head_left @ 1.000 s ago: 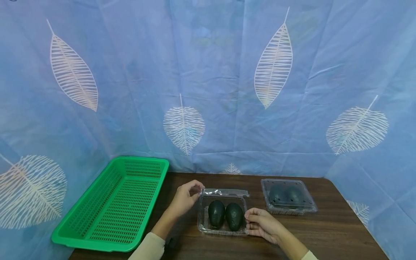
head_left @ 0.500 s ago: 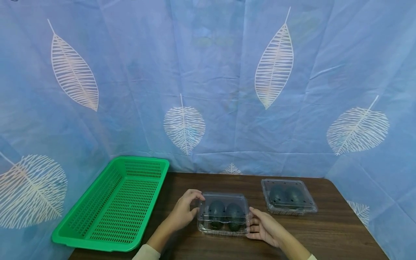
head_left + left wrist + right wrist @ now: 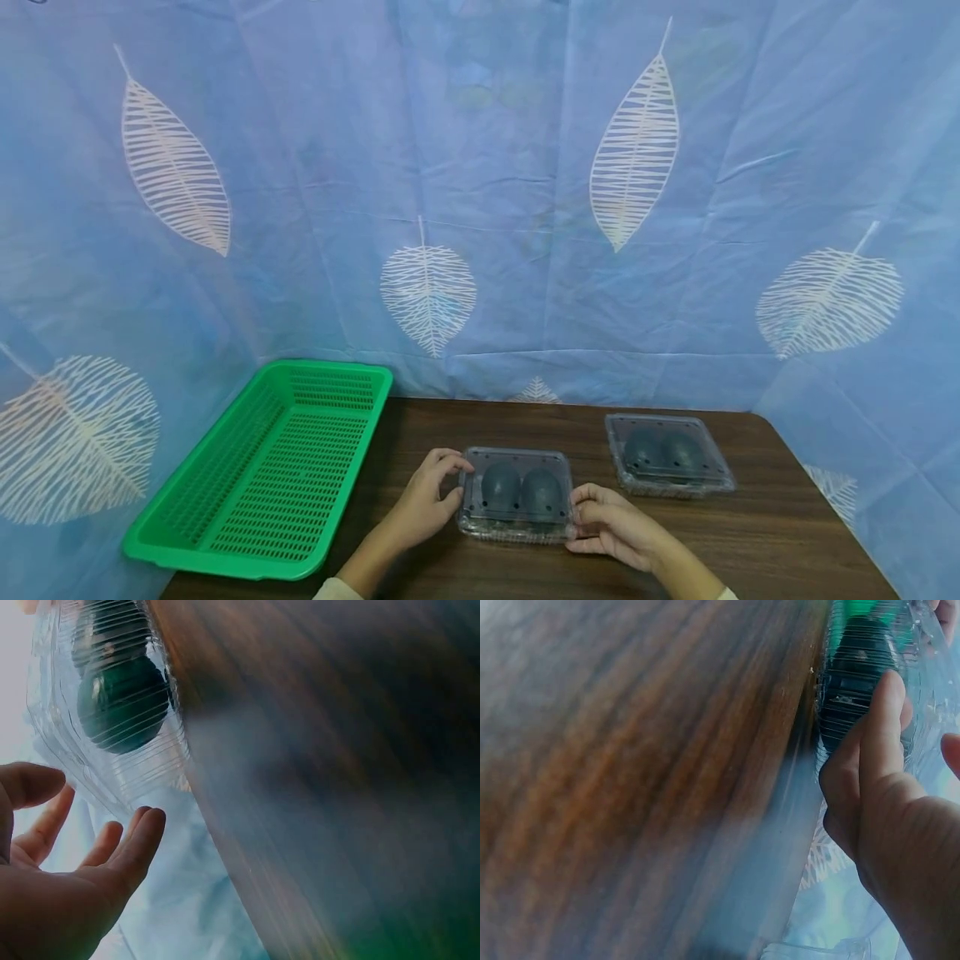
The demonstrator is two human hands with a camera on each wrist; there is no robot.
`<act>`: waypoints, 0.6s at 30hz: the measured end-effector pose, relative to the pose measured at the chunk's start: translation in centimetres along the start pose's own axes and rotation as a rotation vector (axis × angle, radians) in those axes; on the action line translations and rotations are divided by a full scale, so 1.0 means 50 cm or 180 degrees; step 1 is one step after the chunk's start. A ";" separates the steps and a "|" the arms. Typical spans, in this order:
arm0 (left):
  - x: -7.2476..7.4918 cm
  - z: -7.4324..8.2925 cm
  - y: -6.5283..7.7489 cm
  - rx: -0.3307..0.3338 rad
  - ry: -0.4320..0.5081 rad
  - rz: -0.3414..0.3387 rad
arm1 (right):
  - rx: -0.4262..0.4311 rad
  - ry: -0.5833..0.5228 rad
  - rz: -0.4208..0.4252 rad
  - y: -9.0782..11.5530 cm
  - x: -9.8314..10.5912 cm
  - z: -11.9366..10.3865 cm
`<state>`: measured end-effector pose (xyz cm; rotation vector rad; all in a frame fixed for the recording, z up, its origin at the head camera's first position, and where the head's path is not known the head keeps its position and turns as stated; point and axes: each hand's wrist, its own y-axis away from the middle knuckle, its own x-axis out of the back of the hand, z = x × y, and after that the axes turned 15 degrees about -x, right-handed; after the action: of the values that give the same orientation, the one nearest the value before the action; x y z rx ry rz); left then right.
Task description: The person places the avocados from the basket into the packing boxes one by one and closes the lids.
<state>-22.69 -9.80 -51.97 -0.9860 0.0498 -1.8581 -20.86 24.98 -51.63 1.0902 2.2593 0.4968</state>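
Observation:
A clear plastic clamshell box (image 3: 519, 455) stands on the table in the middle of the head view, its lid down over two dark green avocados (image 3: 500, 486). My left hand (image 3: 427, 498) is at the box's left side, fingertips right at the lid's edge. In the left wrist view its fingers (image 3: 137, 851) are spread and loosely bent beside the box corner. On the opposite side my right hand (image 3: 615, 527) touches the side wall. The right wrist view shows one finger (image 3: 886, 724) extended along the ribbed wall and the thumb apart from the fingers, near lid height.
A green perforated basket (image 3: 322, 533) stands at the left of the brown wooden table (image 3: 780, 542). At the back right sits a second lidded clamshell box (image 3: 637, 483) with two avocados inside. A blue leaf-patterned curtain (image 3: 510, 167) hangs behind.
The lid of the middle box has swung from standing open at the back to lying down over the avocados. My left hand has come toward me with it; the right hand stays at the right side.

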 end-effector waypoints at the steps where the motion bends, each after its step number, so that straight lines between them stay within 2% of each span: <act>1: -0.002 0.000 0.000 -0.0001 -0.0023 0.0009 | 0.0000 0.0014 0.0044 -0.001 -0.001 0.000; 6: -0.009 -0.001 0.004 0.0045 0.0016 0.0092 | -0.0001 0.0002 0.0078 0.000 -0.005 0.001; 9: -0.015 0.001 0.007 0.0269 0.0156 0.0208 | -0.0004 -0.0052 0.0017 0.003 -0.008 -0.001; 14: -0.023 0.008 0.012 0.0779 0.0657 0.0261 | 0.0022 -0.0081 0.0032 0.003 -0.015 -0.005; 18: -0.024 0.014 0.012 0.0946 0.1189 0.0222 | 0.0038 -0.0089 0.0062 0.001 -0.016 -0.005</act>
<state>-21.57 -8.89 -52.47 -0.4229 0.0301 -1.8963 -20.58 24.35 -51.11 1.1193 2.2322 0.4736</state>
